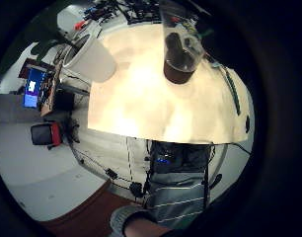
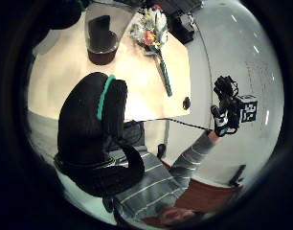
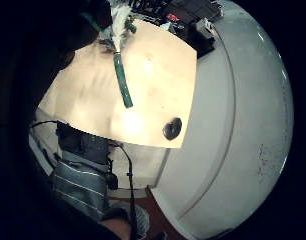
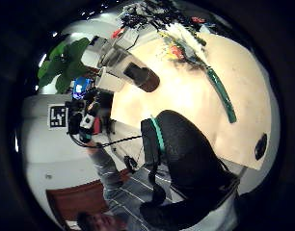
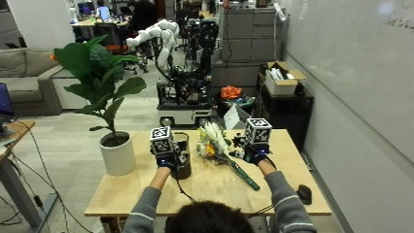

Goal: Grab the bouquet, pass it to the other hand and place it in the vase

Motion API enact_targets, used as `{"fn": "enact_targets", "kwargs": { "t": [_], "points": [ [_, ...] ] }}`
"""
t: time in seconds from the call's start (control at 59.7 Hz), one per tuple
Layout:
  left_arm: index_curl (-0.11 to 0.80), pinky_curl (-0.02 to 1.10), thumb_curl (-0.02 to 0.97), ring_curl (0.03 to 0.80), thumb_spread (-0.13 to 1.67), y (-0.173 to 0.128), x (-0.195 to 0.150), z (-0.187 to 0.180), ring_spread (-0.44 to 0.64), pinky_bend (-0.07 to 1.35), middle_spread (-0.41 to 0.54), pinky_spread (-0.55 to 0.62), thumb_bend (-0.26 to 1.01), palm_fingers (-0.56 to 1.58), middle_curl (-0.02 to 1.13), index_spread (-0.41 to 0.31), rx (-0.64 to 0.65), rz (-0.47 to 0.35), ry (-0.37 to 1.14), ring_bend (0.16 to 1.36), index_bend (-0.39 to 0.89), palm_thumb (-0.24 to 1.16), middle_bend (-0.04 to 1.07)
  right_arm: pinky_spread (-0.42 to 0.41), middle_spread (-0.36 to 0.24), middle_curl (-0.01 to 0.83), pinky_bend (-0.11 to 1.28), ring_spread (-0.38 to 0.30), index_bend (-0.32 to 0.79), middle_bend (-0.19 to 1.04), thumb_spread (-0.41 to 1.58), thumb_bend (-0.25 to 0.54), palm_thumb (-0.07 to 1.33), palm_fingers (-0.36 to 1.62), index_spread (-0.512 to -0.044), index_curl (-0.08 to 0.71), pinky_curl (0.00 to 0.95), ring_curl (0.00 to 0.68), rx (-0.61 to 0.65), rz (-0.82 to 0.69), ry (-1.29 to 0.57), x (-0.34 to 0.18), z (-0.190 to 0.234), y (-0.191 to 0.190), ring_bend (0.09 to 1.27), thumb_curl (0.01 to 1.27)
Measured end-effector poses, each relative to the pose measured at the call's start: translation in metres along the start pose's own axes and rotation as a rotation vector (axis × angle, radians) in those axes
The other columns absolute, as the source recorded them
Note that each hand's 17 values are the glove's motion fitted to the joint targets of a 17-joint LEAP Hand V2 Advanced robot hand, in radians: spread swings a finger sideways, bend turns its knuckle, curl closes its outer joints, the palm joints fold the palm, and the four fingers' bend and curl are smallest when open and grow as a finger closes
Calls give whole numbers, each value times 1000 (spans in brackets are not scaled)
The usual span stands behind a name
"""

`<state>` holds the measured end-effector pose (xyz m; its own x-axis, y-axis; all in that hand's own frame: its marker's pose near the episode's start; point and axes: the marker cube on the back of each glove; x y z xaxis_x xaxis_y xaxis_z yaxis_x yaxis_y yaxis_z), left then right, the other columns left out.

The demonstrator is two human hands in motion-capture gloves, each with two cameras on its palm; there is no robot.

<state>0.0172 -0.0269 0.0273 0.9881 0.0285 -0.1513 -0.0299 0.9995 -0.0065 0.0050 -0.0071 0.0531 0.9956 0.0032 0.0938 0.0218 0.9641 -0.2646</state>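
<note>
A bouquet (image 5: 213,141) of pale and orange flowers lies on the wooden table (image 5: 129,194), its green wrapped stem (image 5: 242,174) pointing toward the near right. The flowers (image 2: 151,29) also show in the left thumb side view, and the stem (image 3: 122,80) in the right little finger side view. Left of it stands a dark glass vase (image 5: 183,164), upright and with nothing in it (image 1: 179,59). My left hand (image 5: 165,158) hovers just beside the vase, holding nothing. My right hand (image 5: 253,153) hovers over the stem's upper part, not touching it. Both hands look relaxed.
A white pot (image 5: 117,156) with a large-leaved plant stands at the table's left edge. A dark mouse (image 5: 304,194) lies near the front right corner. A black cable runs from the table's front edge. A white wall is close on the right.
</note>
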Motion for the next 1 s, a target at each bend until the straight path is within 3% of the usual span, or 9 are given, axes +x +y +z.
{"fn": "enact_targets", "kwargs": {
  "t": [0.218, 0.419, 0.486, 0.569, 0.636, 0.754, 0.921, 1.005],
  "points": [
    [388, 284, 267, 305, 1241, 10, 29, -6, 49, 166, -20, 118, -11, 588, 370, -112, 100, 79, -32, 361, 171, 310, 201, 200, 41, 339, 737, 79, 47, 278, 1207, -10, 423, 234, -358, 69, 365, 337, 6, 25, 5, -3, -19, 1, 635, 271],
    [397, 290, 277, 317, 1240, 8, 49, -4, 51, 164, -26, 122, -15, 587, 390, -111, 67, 148, 11, 358, 174, 314, 192, 206, 52, 359, 817, 106, 40, 301, 1212, -3, 470, 305, -326, 50, 382, 351, 4, 161, 93, 19, -22, -34, 687, 292],
    [400, 291, 280, 320, 1240, 20, 58, -10, 51, 165, -26, 122, -15, 585, 394, -111, 88, 167, 9, 355, 175, 314, 192, 204, 55, 362, 847, 104, 35, 297, 1213, -11, 481, 321, -313, 44, 386, 355, -13, 229, 72, 34, -14, -49, 706, 297],
    [403, 293, 282, 324, 1240, 21, 64, -4, 52, 164, -26, 123, -15, 585, 398, -111, 109, 191, 1, 353, 177, 313, 190, 202, 60, 364, 871, 97, 41, 293, 1207, -15, 492, 344, -287, 41, 389, 361, -55, 357, 38, 57, 9, -67, 730, 304],
    [406, 293, 283, 327, 1240, 15, 65, 9, 52, 164, -26, 123, -15, 585, 400, -110, 94, 214, 8, 351, 176, 313, 190, 193, 70, 360, 867, 87, 97, 267, 1203, -15, 498, 400, -241, 63, 383, 356, -216, 442, -17, 59, 24, -53, 725, 309],
    [408, 295, 286, 330, 1240, 33, 76, 22, 52, 164, -26, 123, -15, 585, 402, -110, 13, 260, 77, 352, 175, 313, 189, 181, 68, 366, 843, 65, 88, 258, 1195, -10, 533, 455, -197, 86, 376, 356, -71, 514, -64, 80, 64, -62, 720, 324],
    [411, 296, 288, 335, 1240, 45, 74, 45, 52, 164, -26, 123, -15, 584, 405, -110, -107, 298, 109, 351, 175, 312, 189, 172, 61, 376, 820, 47, 70, 250, 1184, -18, 538, 470, -173, 98, 368, 358, -140, 553, -63, 98, 148, -70, 710, 339],
    [409, 297, 291, 337, 1244, 45, 71, 53, 52, 166, -22, 123, -13, 582, 406, -110, -125, 298, 116, 352, 170, 317, 190, 167, 54, 384, 798, 31, 77, 265, 1165, -29, 513, 495, -169, 105, 360, 357, -255, 549, -85, 96, 182, -65, 699, 338]
  ]
}}
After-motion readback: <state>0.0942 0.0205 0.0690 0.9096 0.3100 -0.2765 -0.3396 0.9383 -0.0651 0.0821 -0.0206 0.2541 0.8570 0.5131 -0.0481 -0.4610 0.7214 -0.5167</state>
